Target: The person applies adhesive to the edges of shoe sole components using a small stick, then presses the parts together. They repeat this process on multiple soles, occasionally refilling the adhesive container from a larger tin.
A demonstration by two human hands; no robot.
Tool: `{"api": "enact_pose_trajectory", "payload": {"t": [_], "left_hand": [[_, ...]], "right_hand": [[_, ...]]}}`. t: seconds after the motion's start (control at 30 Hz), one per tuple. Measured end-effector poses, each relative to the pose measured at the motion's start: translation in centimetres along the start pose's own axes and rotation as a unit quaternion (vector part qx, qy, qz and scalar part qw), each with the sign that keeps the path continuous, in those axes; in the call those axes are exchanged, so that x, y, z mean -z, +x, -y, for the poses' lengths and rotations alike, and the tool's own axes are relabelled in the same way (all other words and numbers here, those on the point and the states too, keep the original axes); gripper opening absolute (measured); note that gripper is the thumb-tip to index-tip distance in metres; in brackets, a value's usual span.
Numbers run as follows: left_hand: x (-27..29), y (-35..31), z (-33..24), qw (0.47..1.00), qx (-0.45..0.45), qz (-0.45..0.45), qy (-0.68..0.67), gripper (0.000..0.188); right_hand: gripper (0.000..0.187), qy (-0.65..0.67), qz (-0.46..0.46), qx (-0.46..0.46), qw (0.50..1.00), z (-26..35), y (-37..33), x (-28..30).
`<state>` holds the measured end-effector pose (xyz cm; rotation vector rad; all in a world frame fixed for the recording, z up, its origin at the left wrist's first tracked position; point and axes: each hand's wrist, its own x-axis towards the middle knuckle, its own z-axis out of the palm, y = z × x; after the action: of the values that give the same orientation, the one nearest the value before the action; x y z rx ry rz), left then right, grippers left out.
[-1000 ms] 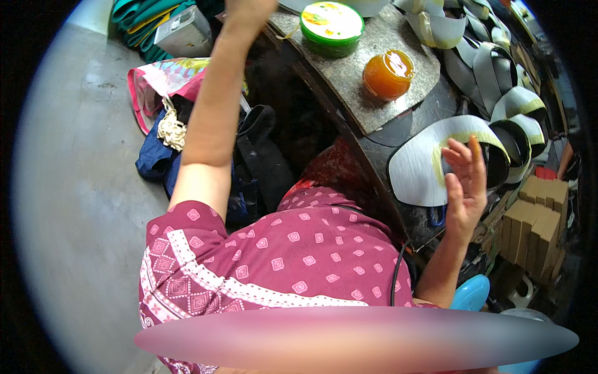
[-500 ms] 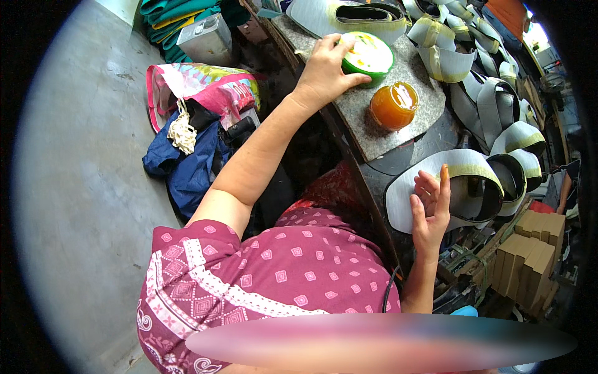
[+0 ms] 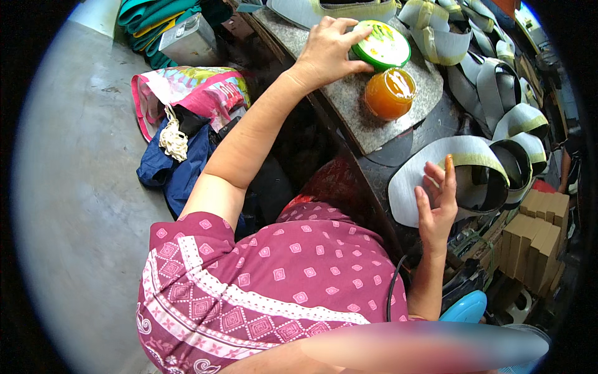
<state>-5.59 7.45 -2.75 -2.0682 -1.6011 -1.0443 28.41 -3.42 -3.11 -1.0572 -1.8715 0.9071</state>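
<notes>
- My left hand is at the green-rimmed round container, its grip closed on the left side: fingers over the far part of the rim, thumb low on the side nearer my body.
- That container is over the grey stone slab on the dark worktop. I cannot tell whether its base rests flat, because my grip and the jar hide its lower part.
- The orange jar stands on the slab, just nearer to me than the container and to the right of my left thumb. The two overlap from up here, so I cannot tell whether they touch.
- Both are round from above, so neither shows a long axis; what counts is that the container lies directly right of my left grip, with the jar on its near side.
- My left hand is the nearer one to both. My right hand is well apart, on the near right.
- That right grip is spread and holds nothing: index finger raised with an orange-brown smear at its tip, the others half curled, in front of a pale grey loop strap; contact there I cannot tell.
</notes>
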Motion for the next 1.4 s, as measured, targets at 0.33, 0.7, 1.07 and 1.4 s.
{"api": "enact_pose_trajectory", "payload": {"t": [0.33, 0.7, 1.07, 1.4], "left_hand": [[-1.4, 0.2, -1.8, 0.992, 0.083, -0.035, -0.087, 0.069], [0.9, -4.4, -7.8, 0.972, 0.087, 0.034, -0.215, 0.108], [-4.5, -1.7, -10.3, 0.971, 0.085, -0.019, -0.223, 0.111], [-3.1, -2.7, -10.2, 0.988, 0.056, -0.095, -0.106, 0.111]], "right_hand": [[0.078, -0.066, -0.009, 0.003, 0.998, -0.7, 1.2, 0.7], [0.073, -0.085, -0.061, 0.081, 0.991, -0.4, 1.3, 0.7], [0.060, -0.149, -0.050, 0.128, 0.979, 1.1, 0.4, 2.2], [0.062, -0.199, 0.009, 0.175, 0.964, 3.5, 3.9, 2.9]]}}
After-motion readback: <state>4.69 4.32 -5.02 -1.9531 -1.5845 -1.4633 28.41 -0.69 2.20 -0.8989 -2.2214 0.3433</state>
